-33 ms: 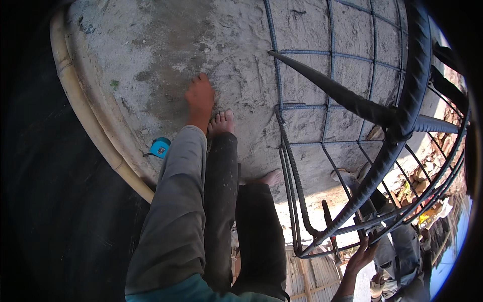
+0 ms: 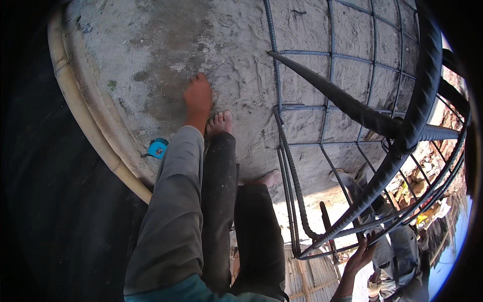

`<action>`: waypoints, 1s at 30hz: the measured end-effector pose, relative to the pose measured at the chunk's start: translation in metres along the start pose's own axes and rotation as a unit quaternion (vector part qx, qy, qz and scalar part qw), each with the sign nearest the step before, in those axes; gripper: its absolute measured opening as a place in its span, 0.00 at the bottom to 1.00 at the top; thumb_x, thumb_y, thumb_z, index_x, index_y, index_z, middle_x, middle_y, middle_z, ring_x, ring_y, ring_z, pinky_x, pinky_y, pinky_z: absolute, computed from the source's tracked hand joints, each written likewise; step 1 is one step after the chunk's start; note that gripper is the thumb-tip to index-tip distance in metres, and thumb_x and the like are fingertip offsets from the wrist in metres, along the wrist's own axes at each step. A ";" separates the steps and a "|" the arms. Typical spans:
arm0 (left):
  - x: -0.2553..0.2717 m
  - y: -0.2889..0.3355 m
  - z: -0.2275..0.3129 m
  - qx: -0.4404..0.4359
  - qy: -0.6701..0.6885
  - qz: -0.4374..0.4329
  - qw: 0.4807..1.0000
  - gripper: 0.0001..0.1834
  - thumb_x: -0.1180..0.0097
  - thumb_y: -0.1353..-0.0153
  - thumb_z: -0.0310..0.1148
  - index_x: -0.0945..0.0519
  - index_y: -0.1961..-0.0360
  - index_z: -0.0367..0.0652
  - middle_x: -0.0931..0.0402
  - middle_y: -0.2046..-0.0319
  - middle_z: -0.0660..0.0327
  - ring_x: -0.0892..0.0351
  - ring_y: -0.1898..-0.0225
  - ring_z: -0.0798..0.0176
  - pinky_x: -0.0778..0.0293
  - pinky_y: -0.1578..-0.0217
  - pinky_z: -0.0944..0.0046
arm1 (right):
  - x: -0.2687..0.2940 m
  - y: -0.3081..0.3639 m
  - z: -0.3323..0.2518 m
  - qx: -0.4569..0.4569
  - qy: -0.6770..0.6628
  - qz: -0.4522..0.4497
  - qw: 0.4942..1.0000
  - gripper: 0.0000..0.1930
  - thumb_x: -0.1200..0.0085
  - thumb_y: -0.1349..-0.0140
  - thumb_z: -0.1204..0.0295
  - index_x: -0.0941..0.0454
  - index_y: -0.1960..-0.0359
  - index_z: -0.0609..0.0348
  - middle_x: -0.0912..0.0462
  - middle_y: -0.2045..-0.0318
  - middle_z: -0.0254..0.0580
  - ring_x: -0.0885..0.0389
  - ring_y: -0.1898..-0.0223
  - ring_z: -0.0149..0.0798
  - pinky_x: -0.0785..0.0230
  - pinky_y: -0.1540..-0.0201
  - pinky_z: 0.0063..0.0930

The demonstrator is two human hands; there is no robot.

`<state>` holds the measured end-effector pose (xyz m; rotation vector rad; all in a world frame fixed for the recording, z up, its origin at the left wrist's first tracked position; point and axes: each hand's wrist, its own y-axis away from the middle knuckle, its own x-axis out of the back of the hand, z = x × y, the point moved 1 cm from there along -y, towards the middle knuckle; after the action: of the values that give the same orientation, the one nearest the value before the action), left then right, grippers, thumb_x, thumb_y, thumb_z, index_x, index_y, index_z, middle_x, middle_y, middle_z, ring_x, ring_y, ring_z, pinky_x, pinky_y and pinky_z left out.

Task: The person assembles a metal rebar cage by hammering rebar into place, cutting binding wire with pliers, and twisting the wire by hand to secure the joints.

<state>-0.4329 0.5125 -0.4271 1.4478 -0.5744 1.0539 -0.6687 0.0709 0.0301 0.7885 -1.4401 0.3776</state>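
My left hand (image 2: 197, 99), in a grey sleeve, hangs low above the rough concrete ground just beyond one bare foot (image 2: 220, 123). Its fingers are curled under, so what they hold, if anything, is hidden. At the lower right my right hand (image 2: 358, 257) reaches up with its fingers around a thin rebar (image 2: 375, 238) of the steel rebar cage (image 2: 385, 178). A dark tool with a bit of red (image 2: 332, 246) is beside that hand; its kind is unclear. A blue tape measure (image 2: 157, 148) lies on the ground to the left of my forearm.
Thick ribbed bars of the cage pass close on the right. Rebar mesh (image 2: 331, 78) spreads over the ground at the upper right. A bamboo pole (image 2: 83, 108) edges the left side. Behind the cage stands another person in grey trousers (image 2: 405, 246). Rubble (image 2: 435, 176) lies farther right.
The nearest thick bars of the cage have shifted a little to the right and down. My left hand and the ground sit slightly farther left in the picture. Both hands keep their pose.
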 end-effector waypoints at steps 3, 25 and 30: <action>-0.002 0.000 -0.016 -0.011 0.029 0.015 0.999 0.13 0.36 0.45 0.35 0.22 0.63 0.38 0.17 0.66 0.52 0.16 0.67 0.46 0.20 0.65 0.51 | 0.001 0.005 0.003 -0.010 -0.067 -0.010 0.998 0.27 0.52 0.30 0.65 0.37 0.36 0.72 0.30 0.40 0.58 0.28 0.40 0.47 0.34 0.39 0.37; 0.426 0.513 0.061 -0.143 0.510 -0.379 0.759 0.11 0.56 0.39 0.27 0.25 0.77 0.38 0.30 0.81 0.64 0.35 0.81 0.72 0.37 0.80 0.69 | 0.161 0.143 -0.142 0.653 -0.082 -0.326 0.679 0.13 0.47 0.38 0.66 0.24 0.54 0.57 0.21 0.56 0.46 0.21 0.54 0.50 0.35 0.46 0.52; 0.456 0.560 0.117 -0.481 0.285 -0.235 0.795 0.04 0.49 0.45 0.25 0.23 0.73 0.38 0.25 0.78 0.56 0.23 0.75 0.55 0.29 0.72 0.59 | 0.219 0.156 -0.036 0.545 -0.226 -0.352 0.727 0.10 0.52 0.33 0.67 0.25 0.57 0.60 0.19 0.64 0.52 0.19 0.65 0.56 0.28 0.62 0.49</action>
<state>-0.6582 0.4019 0.2603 0.2854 -0.2040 0.5705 -0.7180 0.1564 0.2828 2.4464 -1.1126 0.4328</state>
